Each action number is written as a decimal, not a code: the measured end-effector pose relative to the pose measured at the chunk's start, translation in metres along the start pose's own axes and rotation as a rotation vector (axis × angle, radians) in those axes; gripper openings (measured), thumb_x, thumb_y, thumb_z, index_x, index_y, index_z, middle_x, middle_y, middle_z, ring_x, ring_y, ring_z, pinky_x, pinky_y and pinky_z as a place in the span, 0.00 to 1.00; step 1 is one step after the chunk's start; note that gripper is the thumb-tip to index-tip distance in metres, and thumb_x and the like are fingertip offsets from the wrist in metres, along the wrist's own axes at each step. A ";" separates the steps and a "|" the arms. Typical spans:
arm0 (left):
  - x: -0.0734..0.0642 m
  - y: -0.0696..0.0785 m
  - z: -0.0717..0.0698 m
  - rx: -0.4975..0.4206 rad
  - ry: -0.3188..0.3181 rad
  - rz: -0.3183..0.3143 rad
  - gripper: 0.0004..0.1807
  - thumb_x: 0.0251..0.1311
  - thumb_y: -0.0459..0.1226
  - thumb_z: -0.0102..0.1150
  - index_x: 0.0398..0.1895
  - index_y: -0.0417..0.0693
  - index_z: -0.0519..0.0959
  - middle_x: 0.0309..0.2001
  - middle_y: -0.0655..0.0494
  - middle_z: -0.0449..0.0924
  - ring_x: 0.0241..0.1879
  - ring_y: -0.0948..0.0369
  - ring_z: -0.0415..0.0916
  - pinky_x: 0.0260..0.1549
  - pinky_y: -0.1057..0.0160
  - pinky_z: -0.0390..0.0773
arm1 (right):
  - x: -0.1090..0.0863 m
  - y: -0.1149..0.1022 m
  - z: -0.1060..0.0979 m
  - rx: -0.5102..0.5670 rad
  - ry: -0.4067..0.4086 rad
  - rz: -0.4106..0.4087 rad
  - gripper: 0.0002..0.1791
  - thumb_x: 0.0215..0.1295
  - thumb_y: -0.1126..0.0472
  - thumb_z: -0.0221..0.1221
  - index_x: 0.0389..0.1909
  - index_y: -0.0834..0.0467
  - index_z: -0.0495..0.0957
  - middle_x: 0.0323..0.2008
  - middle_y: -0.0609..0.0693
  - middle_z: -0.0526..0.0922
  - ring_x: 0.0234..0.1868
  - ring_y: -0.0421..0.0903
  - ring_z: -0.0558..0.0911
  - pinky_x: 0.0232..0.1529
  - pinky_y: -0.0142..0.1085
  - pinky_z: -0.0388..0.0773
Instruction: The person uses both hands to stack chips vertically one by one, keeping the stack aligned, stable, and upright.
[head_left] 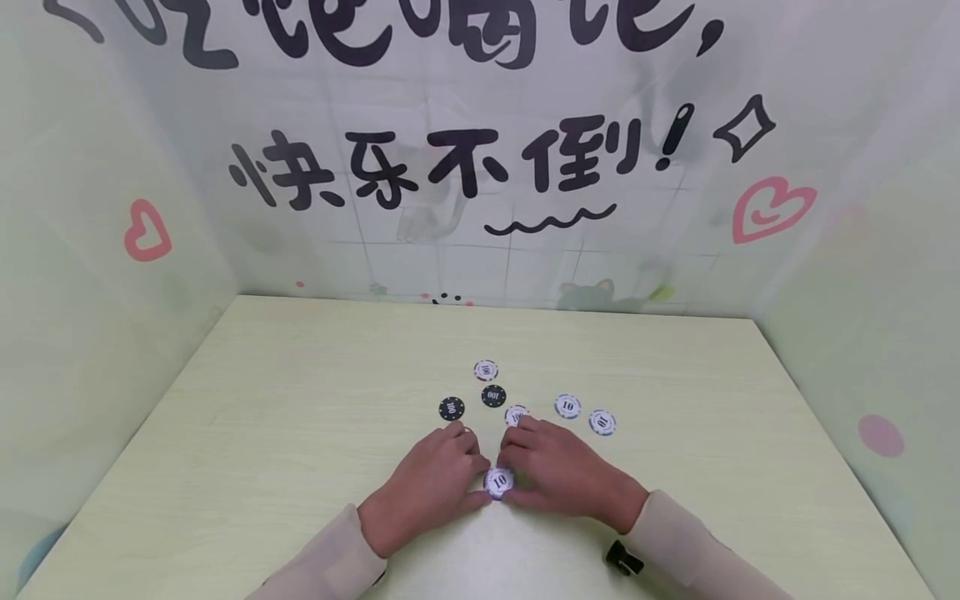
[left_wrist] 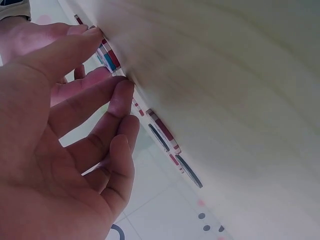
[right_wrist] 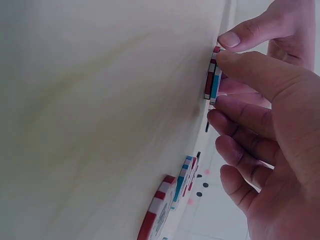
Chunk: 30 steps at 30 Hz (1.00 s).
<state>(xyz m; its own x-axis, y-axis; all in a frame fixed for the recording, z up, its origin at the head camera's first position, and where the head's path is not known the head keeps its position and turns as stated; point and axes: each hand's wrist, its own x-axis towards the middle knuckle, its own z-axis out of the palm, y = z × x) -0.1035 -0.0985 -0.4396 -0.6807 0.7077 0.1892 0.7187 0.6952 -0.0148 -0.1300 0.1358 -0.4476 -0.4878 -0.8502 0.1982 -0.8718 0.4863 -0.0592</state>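
Note:
A small stack of poker chips (head_left: 498, 482), with a white chip marked 10 on top, lies flat on the table between my two hands. In the right wrist view the stack (right_wrist: 212, 80) shows a red-and-white edge under a teal-and-white one. My left hand (head_left: 438, 473) pinches the stack's left side between thumb and bent forefinger. From the right, my right hand (head_left: 558, 468) pinches it the same way. The other fingers of both hands are curled. Just beyond the right knuckles, a white chip marked 100 (head_left: 516, 413) is partly hidden.
Beyond the hands lie a white 100 chip (head_left: 486, 370), a black chip (head_left: 493, 396) and another black chip (head_left: 452, 408). Two white 10 chips, a nearer one (head_left: 602, 422) and a farther one (head_left: 567, 406), lie to the right. Printed cloth walls (head_left: 420, 242) enclose the pale wooden table (head_left: 300, 400).

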 end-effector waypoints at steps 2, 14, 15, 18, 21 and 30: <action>0.000 0.000 0.000 -0.002 -0.001 -0.003 0.18 0.61 0.55 0.81 0.41 0.52 0.94 0.39 0.57 0.87 0.42 0.59 0.76 0.43 0.63 0.79 | 0.001 0.000 0.000 0.001 -0.006 0.004 0.15 0.71 0.47 0.73 0.46 0.54 0.90 0.46 0.44 0.85 0.47 0.43 0.77 0.50 0.31 0.77; 0.001 0.002 -0.002 -0.031 -0.026 -0.023 0.17 0.61 0.52 0.81 0.41 0.50 0.94 0.41 0.56 0.88 0.44 0.58 0.77 0.44 0.62 0.80 | 0.001 -0.002 -0.002 0.004 -0.027 0.013 0.15 0.70 0.47 0.74 0.47 0.54 0.90 0.46 0.43 0.85 0.47 0.42 0.77 0.50 0.31 0.78; 0.001 0.002 -0.002 -0.031 -0.029 -0.025 0.17 0.61 0.52 0.81 0.41 0.50 0.94 0.41 0.56 0.88 0.44 0.58 0.77 0.44 0.62 0.80 | 0.001 -0.003 -0.002 0.007 -0.029 0.012 0.15 0.70 0.47 0.74 0.47 0.54 0.90 0.46 0.43 0.85 0.47 0.42 0.77 0.50 0.31 0.77; 0.001 0.002 -0.002 -0.032 -0.037 -0.027 0.17 0.61 0.53 0.81 0.41 0.50 0.94 0.40 0.56 0.88 0.43 0.58 0.77 0.44 0.62 0.79 | 0.000 -0.003 -0.003 0.020 -0.032 0.018 0.16 0.70 0.47 0.74 0.47 0.54 0.90 0.47 0.44 0.85 0.48 0.43 0.77 0.51 0.31 0.77; 0.001 0.003 -0.002 -0.026 -0.042 -0.028 0.17 0.62 0.53 0.81 0.42 0.51 0.94 0.40 0.57 0.87 0.43 0.58 0.76 0.44 0.63 0.79 | -0.001 -0.003 -0.005 0.028 -0.028 0.025 0.16 0.70 0.46 0.74 0.48 0.53 0.90 0.47 0.44 0.85 0.49 0.43 0.77 0.53 0.32 0.78; 0.000 0.003 -0.001 -0.013 -0.040 -0.027 0.18 0.62 0.54 0.79 0.42 0.51 0.94 0.40 0.56 0.87 0.43 0.58 0.77 0.44 0.62 0.80 | -0.010 0.003 -0.007 0.041 0.020 0.079 0.16 0.71 0.46 0.71 0.48 0.54 0.90 0.49 0.45 0.86 0.49 0.44 0.79 0.52 0.35 0.80</action>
<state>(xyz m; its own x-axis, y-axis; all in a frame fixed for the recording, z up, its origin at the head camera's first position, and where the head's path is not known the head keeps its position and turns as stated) -0.1017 -0.0966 -0.4389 -0.7045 0.6936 0.1500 0.7018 0.7124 0.0024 -0.1275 0.1466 -0.4429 -0.5542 -0.8053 0.2108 -0.8321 0.5424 -0.1156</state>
